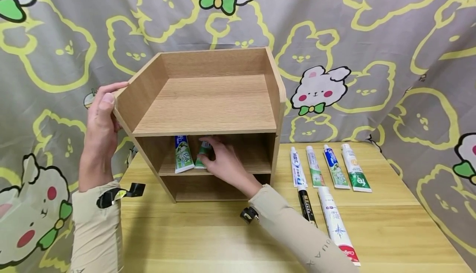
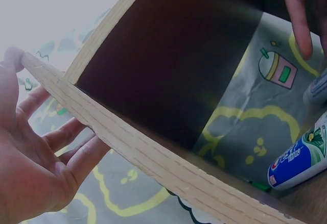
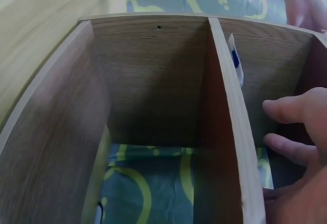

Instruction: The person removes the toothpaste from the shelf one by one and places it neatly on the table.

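Observation:
At the left of the head view my left hand (image 1: pixel 101 120) grips the upper edge of the wooden shelf's side panel. The left wrist view shows the thumb and fingers of that hand (image 2: pixel 46 147) on opposite sides of the board. My right hand (image 1: pixel 224 159) reaches into the middle compartment of the wooden shelf (image 1: pixel 204 103). Its thumb and fingers are spread around a green toothpaste tube (image 1: pixel 201 161), partly hidden by the hand. Between them a gap shows in the right wrist view. Left of it a blue-and-green toothpaste tube (image 1: pixel 184 157) stands leaning back.
On the table (image 1: pixel 208 240), right of the shelf, several toothpaste tubes lie in a row, including a green-and-white tube (image 1: pixel 356 169). Nearer are a black tube (image 1: pixel 305 205) and a white-and-red Colgate tube (image 1: pixel 336 223), partly beside my right sleeve. A patterned curtain (image 1: pixel 238 25) hangs behind.

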Demonstrator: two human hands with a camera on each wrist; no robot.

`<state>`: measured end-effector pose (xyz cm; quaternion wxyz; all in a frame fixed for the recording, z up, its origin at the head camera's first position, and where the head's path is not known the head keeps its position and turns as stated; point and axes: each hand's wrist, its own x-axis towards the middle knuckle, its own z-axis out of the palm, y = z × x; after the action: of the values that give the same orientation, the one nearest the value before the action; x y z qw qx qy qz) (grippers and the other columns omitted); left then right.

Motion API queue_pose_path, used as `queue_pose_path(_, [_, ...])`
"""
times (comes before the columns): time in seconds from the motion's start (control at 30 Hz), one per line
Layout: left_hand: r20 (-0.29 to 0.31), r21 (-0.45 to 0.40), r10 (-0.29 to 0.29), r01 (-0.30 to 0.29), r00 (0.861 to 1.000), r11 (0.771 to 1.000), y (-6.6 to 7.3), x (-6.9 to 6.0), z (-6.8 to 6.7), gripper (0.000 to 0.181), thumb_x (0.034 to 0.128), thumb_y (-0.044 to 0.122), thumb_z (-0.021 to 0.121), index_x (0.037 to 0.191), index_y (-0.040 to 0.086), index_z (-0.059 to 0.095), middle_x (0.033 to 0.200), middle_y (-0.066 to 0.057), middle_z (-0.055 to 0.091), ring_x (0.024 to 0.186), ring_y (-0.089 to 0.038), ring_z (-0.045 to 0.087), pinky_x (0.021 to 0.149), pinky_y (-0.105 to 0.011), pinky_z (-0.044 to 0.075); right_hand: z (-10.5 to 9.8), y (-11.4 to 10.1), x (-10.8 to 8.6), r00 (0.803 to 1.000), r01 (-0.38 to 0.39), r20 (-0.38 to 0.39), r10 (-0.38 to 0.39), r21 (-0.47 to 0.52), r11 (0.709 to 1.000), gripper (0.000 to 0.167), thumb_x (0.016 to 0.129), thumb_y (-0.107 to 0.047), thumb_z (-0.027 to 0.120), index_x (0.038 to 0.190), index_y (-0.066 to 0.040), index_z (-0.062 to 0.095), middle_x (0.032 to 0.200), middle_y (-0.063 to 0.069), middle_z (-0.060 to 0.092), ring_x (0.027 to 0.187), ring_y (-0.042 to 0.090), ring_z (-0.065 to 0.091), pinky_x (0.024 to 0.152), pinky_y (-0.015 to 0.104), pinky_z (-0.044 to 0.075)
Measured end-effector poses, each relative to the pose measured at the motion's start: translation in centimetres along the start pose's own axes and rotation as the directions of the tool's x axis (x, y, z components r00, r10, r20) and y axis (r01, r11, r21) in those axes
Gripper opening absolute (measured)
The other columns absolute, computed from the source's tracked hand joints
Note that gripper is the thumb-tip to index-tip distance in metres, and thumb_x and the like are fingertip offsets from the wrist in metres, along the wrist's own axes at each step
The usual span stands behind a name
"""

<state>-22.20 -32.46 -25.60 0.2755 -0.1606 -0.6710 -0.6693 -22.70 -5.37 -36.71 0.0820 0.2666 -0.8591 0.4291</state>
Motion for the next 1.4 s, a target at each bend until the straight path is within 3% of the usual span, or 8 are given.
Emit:
queue_pose_path(0.17, [0.009,-0.001,0.001,-0.001,1.000,1.000,0.0,0.1,0.0,0.042,0.0994,0.027,0.048,0.133,0.008,0.065,0.118,-0.017,0.053,0.090,-0.028,0.053,0.057,-0.028,0.041,0.7,-0.6,0.8,0.994,-0.101,0.030,0.106,-0.114,0.988,0.052,0.098,-0.033,0.070,0.147,-0.022,0.056,0.113,0.003,0.069,0.088,0.022,0.064,0.088,0.042,0.050])
queue_pose_path(0.3, [0.009,0.005,0.010,-0.010,1.000,1.000,0.0,0.1,0.0,0.043,0.0994,0.027,0.047,0.133,0.008,0.065,0.120,-0.017,0.053,0.093,-0.028,0.052,0.061,-0.030,0.042,1.1,-1.2,1.2,0.980,-0.170,0.058,0.190,-0.245,0.954,0.051,0.097,-0.040,0.068,0.146,-0.030,0.057,0.126,0.002,0.070,0.131,0.038,0.052,0.115,0.063,0.025])
queue_pose_path(0.5, [0.011,0.008,0.013,-0.013,1.000,1.000,0.0,0.1,0.0,0.043,0.0995,0.027,0.047,0.133,0.008,0.065,0.118,-0.016,0.053,0.089,-0.028,0.052,0.057,-0.028,0.039,0.9,-1.7,1.7,0.957,-0.230,0.102,0.271,-0.298,0.926,0.050,0.097,-0.039,0.067,0.145,-0.029,0.059,0.143,0.005,0.061,0.146,0.045,0.033,0.118,0.067,0.013])
queue_pose_path(0.87, [0.010,0.008,0.011,-0.011,1.000,1.000,-0.1,0.0,-0.2,0.042,0.1000,0.027,0.047,0.133,0.008,0.065,0.117,-0.016,0.054,0.088,-0.027,0.052,0.057,-0.028,0.038,-0.7,-1.6,2.1,0.951,-0.184,0.174,0.254,-0.343,0.921,0.053,0.093,-0.036,0.073,0.142,-0.022,0.061,0.130,-0.002,0.068,0.125,0.033,0.056,0.110,0.057,0.033])
queue_pose_path(0.97, [0.018,0.003,0.014,-0.014,1.000,1.000,-0.1,0.0,-0.2,0.042,0.1004,0.027,0.047,0.134,0.008,0.065,0.118,-0.016,0.054,0.089,-0.027,0.052,0.057,-0.028,0.038,-1.0,-1.4,1.9,0.946,-0.201,0.199,0.256,-0.257,0.945,0.053,0.093,-0.029,0.075,0.143,-0.018,0.060,0.116,0.001,0.072,0.108,0.027,0.064,0.101,0.049,0.046])
queue_pose_path(1.1, [0.025,-0.012,0.016,-0.016,1.000,1.000,-0.1,0.0,-0.2,0.042,0.1006,0.026,0.046,0.134,0.008,0.064,0.119,-0.017,0.054,0.091,-0.028,0.053,0.057,-0.027,0.041,-1.7,-1.2,1.6,0.942,-0.219,0.229,0.244,-0.127,0.967,0.052,0.092,-0.016,0.074,0.142,-0.012,0.061,0.121,0.007,0.069,0.087,0.018,0.066,0.078,0.034,0.055])
queue_pose_path(1.27, [0.031,-0.024,0.022,-0.021,0.999,0.999,-0.1,0.0,-0.2,0.043,0.1006,0.027,0.047,0.134,0.007,0.064,0.120,-0.017,0.054,0.093,-0.028,0.055,0.060,-0.028,0.046,-2.4,-0.7,1.3,0.942,-0.225,0.258,0.216,0.008,0.974,0.049,0.093,-0.007,0.068,0.141,-0.007,0.061,0.132,0.011,0.064,0.087,0.014,0.061,0.073,0.026,0.052])
queue_pose_path(1.4, [0.039,-0.026,0.021,-0.020,0.999,0.999,-0.1,0.0,-0.3,0.043,0.1002,0.027,0.047,0.135,0.007,0.064,0.121,-0.017,0.053,0.094,-0.029,0.055,0.062,-0.028,0.049,-2.9,-0.2,0.9,0.941,-0.238,0.280,0.192,0.141,0.961,0.049,0.094,-0.006,0.064,0.143,-0.004,0.060,0.120,0.013,0.065,0.067,0.010,0.053,0.059,0.023,0.045])
